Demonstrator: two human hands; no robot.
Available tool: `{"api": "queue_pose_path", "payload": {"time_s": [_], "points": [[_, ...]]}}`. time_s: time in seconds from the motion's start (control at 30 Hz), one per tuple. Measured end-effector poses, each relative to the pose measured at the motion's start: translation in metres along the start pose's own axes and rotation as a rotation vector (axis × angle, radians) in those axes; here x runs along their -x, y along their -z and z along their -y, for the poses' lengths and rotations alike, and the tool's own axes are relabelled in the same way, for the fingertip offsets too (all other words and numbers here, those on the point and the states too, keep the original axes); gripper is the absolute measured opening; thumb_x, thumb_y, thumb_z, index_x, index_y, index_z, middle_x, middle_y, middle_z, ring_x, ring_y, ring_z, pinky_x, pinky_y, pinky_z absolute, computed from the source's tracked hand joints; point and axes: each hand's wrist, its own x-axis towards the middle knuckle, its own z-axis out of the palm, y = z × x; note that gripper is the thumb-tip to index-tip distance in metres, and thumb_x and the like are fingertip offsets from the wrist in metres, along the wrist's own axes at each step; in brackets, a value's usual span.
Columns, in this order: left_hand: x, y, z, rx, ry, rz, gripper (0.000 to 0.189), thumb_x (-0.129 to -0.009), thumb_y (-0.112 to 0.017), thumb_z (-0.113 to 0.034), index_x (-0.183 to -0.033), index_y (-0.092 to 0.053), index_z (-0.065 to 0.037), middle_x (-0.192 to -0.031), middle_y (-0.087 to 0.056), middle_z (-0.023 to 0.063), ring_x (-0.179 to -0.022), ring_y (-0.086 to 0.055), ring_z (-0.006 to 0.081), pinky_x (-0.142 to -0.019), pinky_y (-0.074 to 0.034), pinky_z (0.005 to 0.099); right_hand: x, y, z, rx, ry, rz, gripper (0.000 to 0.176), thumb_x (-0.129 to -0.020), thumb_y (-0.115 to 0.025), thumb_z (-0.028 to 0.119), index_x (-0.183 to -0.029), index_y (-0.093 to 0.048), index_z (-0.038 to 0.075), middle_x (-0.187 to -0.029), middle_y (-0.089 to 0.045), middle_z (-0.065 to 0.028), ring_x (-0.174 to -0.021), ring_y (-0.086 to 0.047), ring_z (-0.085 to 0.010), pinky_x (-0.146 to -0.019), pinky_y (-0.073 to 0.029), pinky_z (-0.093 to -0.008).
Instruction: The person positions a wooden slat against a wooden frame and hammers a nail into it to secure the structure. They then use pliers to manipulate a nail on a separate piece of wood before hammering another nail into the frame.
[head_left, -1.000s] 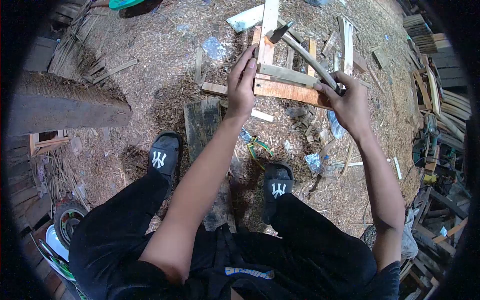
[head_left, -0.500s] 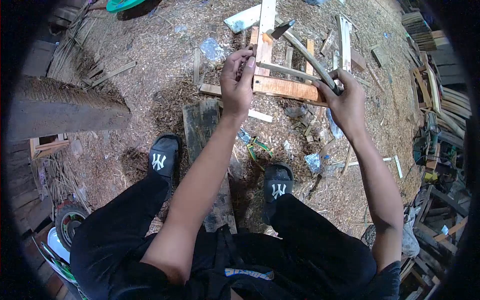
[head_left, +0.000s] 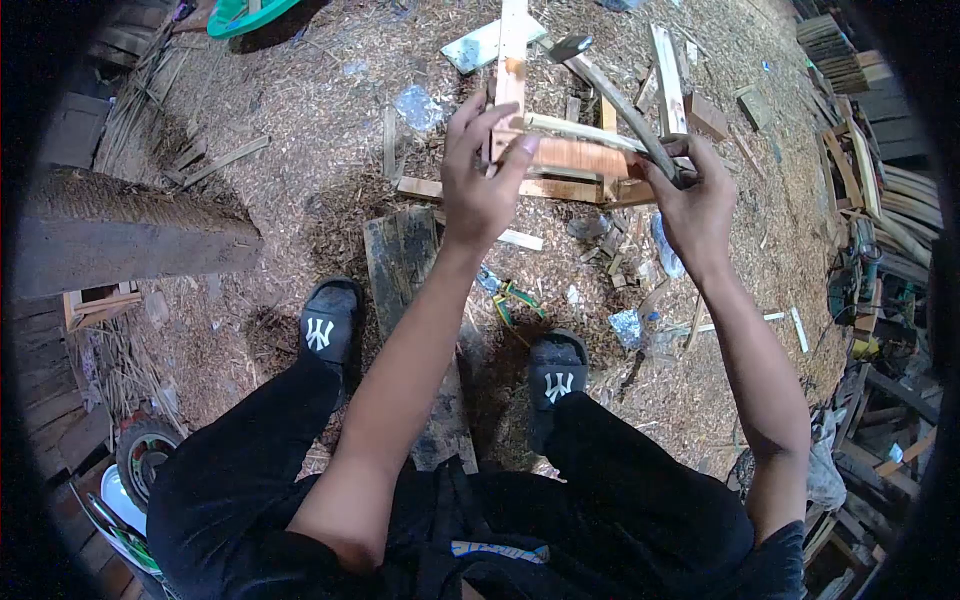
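My left hand (head_left: 480, 175) grips the near left corner of a small frame of wooden slats (head_left: 575, 155), where an upright pale slat (head_left: 511, 55) meets a reddish cross slat. The frame is lifted off the ground in front of me. My right hand (head_left: 695, 200) is closed around the wooden handle of a hammer (head_left: 622, 105). The hammer's metal head (head_left: 567, 47) points away from me, above the frame. The same hand also rests against the right end of the reddish slat.
Sawdust and wood scraps cover the ground. A dark plank (head_left: 415, 320) lies between my two black slippers (head_left: 325, 325). A thick log (head_left: 120, 225) lies at left. Stacked slats and tools (head_left: 880, 200) crowd the right edge. A green basin (head_left: 245, 12) sits at top left.
Both hands have raised the slat frame and pulled it closer. The left hand moved from fingertips at the corner to a full grip. The hammer rose with the right hand.
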Motion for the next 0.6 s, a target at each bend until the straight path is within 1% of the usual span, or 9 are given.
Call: {"api": "queue_pose_path", "payload": {"time_s": [0.1,0.17,0.2,0.23,0.3,0.33,0.4,0.53,0.6], "points": [[-0.006,-0.008,-0.010,-0.112,-0.003,-0.030,0.039,-0.092,-0.075,-0.026,-0.126,-0.067,-0.009,-0.144,-0.050,0.0174,-0.128,-0.054,0.0255,-0.102,-0.048,0.0361,-0.002,-0.001,-0.003,0.027,0.033,-0.065,0.022,-0.081,-0.080,0.008,-0.087,-0.061,-0.002,-0.086,-0.065,-0.0127,-0.071,-0.064,-0.0218,-0.065,-0.051,-0.0362],[-0.009,-0.012,-0.007,-0.439,-0.127,-0.019,0.054,-0.078,-0.087,-0.025,-0.123,-0.062,-0.010,-0.139,-0.048,0.0156,-0.133,-0.046,0.0318,-0.111,-0.040,0.0446,0.000,-0.003,-0.007,0.054,0.021,-0.045,0.022,-0.081,-0.080,0.008,-0.086,-0.061,-0.002,-0.085,-0.065,-0.0127,-0.071,-0.064,-0.0217,-0.066,-0.051,-0.0363],[-0.008,-0.015,-0.006,-0.453,-0.126,-0.049,0.044,-0.078,-0.086,-0.027,-0.114,-0.068,-0.009,-0.135,-0.053,0.0129,-0.130,-0.046,0.0316,-0.111,-0.036,0.0467,0.000,-0.003,-0.007,0.080,0.007,-0.026,0.022,-0.081,-0.080,0.008,-0.085,-0.061,-0.002,-0.085,-0.065,-0.0128,-0.071,-0.063,-0.0215,-0.067,-0.050,-0.0365],[-0.008,-0.016,-0.009,-0.453,-0.128,-0.049,0.044,-0.078,-0.086,-0.027,-0.114,-0.068,-0.009,-0.135,-0.053,0.0129,-0.130,-0.046,0.0316,-0.111,-0.036,0.0467,0.001,-0.003,-0.005,0.079,0.007,-0.027,0.022,-0.081,-0.080,0.008,-0.085,-0.061,-0.002,-0.085,-0.065,-0.0128,-0.071,-0.063,-0.0215,-0.067,-0.050,-0.0365],[-0.002,-0.017,-0.016,-0.438,-0.030,-0.047,0.033,-0.078,-0.087,-0.031,-0.098,-0.075,-0.008,-0.127,-0.057,0.0093,-0.123,-0.049,0.0301,-0.106,-0.038,0.0470,0.006,-0.006,0.003,0.103,-0.121,0.007,0.024,-0.081,-0.081,0.009,-0.084,-0.060,-0.002,-0.082,-0.065,-0.0132,-0.070,-0.063,-0.0218,-0.068,-0.050,-0.0370],[0.000,-0.019,-0.021,-0.437,-0.029,-0.046,0.033,-0.078,-0.087,-0.031,-0.098,-0.075,-0.008,-0.127,-0.057,0.0093,-0.123,-0.049,0.0301,-0.106,-0.038,0.0470,0.008,-0.006,0.004,0.124,-0.129,0.010,0.025,-0.081,-0.081,0.011,-0.084,-0.060,-0.002,-0.079,-0.065,-0.0140,-0.070,-0.062,-0.0214,-0.068,-0.050,-0.0369],[0.000,-0.020,-0.030,-0.360,0.131,-0.082,0.028,-0.079,-0.085,-0.035,-0.083,-0.077,-0.009,-0.120,-0.060,0.0068,-0.119,-0.049,0.0292,-0.104,-0.039,0.0453,0.013,-0.005,0.014,0.080,-0.149,0.021,0.025,-0.082,-0.081,0.012,-0.084,-0.060,-0.002,-0.079,-0.066,-0.0144,-0.070,-0.062,-0.0207,-0.068,-0.050,-0.0370],[-0.008,-0.019,-0.038,-0.409,0.137,-0.059,0.029,-0.081,-0.083,-0.037,-0.084,-0.078,-0.009,-0.120,-0.061,0.0072,-0.120,-0.048,0.0292,-0.106,-0.038,0.0443,0.019,-0.007,0.020,0.000,-0.161,0.042,0.025,-0.084,-0.081,0.015,-0.084,-0.061,-0.001,-0.076,-0.066,-0.0140,-0.070,-0.061,-0.0175,-0.067,-0.049,-0.0359],[-0.010,-0.020,-0.042,-0.373,0.249,-0.026,0.033,-0.084,-0.081,-0.039,-0.086,-0.078,-0.006,-0.121,-0.062,0.0085,-0.119,-0.049,0.0299,-0.107,-0.037,0.0436,0.019,-0.005,0.025,0.019,-0.220,0.066,0.025,-0.084,-0.080,0.015,-0.083,-0.061,-0.001,-0.075,-0.066,-0.0135,-0.070,-0.061,-0.0165,-0.067,-0.049,-0.0351]]}}
